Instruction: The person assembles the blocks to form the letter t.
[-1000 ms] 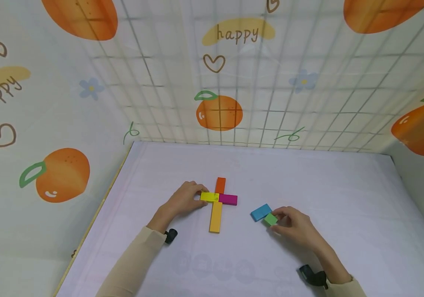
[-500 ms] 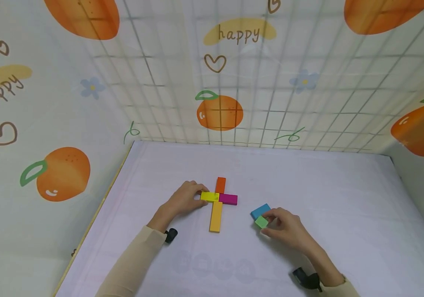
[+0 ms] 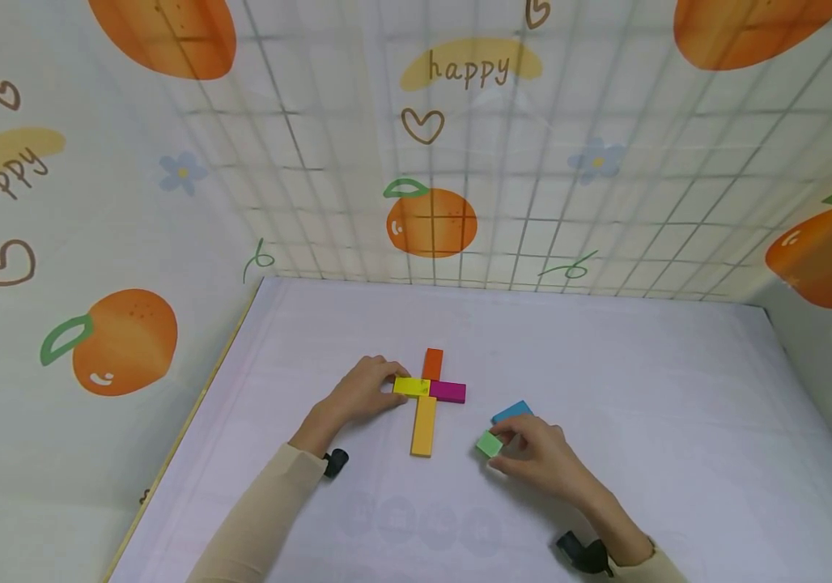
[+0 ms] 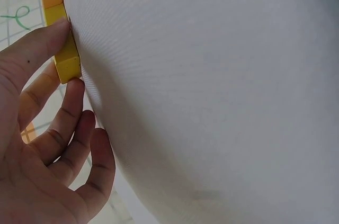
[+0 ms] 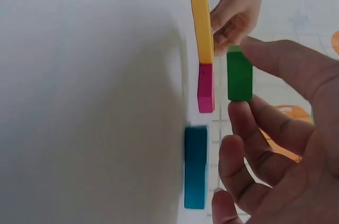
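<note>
Left hand (image 3: 361, 394) pinches the yellow block (image 3: 407, 387) on the table (image 3: 620, 348); right hand (image 3: 543, 460) grips the green block (image 3: 489, 444) aloft.

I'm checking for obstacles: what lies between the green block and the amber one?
In the head view, only bare white tabletop shows between the green block and the amber block.

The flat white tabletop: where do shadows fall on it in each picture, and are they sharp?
Head view: a shadow beside and below the bare right hand; left wrist view: a broad band to the picture's right of the bare left hand; right wrist view: a wide, dim patch left of the rectangular blue block; all look soft-edged.
</note>
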`<state>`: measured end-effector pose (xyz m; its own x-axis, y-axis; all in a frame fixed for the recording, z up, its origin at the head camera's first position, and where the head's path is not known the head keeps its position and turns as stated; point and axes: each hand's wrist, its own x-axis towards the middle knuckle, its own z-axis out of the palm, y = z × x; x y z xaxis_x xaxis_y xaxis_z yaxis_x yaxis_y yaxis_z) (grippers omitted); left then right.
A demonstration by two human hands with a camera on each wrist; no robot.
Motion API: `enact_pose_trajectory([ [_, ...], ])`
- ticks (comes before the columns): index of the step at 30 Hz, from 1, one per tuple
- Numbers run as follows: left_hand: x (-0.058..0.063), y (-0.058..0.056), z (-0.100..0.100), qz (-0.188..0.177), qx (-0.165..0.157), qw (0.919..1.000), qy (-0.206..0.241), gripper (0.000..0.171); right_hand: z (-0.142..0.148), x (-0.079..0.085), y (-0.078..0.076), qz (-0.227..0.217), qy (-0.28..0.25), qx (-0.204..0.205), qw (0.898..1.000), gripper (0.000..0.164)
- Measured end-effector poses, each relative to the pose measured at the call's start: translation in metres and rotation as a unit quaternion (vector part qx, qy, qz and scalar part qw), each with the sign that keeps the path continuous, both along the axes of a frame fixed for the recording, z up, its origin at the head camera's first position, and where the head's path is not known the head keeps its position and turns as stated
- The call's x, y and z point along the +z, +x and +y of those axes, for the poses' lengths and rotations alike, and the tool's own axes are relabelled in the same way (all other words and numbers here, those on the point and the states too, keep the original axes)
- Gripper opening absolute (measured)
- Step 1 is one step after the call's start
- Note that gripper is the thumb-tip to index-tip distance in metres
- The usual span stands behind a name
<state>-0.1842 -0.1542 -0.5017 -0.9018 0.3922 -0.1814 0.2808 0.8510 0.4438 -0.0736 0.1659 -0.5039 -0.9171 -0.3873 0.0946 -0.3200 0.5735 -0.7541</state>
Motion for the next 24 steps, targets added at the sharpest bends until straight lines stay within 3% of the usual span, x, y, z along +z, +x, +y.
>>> enact_pose_trajectory([
  [11,-0.002,-0.001,-0.001,0.002,0.0,1.0,0.002,0.035,-0.021,-0.001,0.003,0.01,0.003,0.011,1.0,0.034],
  [24,-0.002,0.0,-0.001,0.006,0.0,1.0,0.003,0.035,-0.043,-0.004,0.004,-0.039,0.021,0.027,0.999,0.036],
])
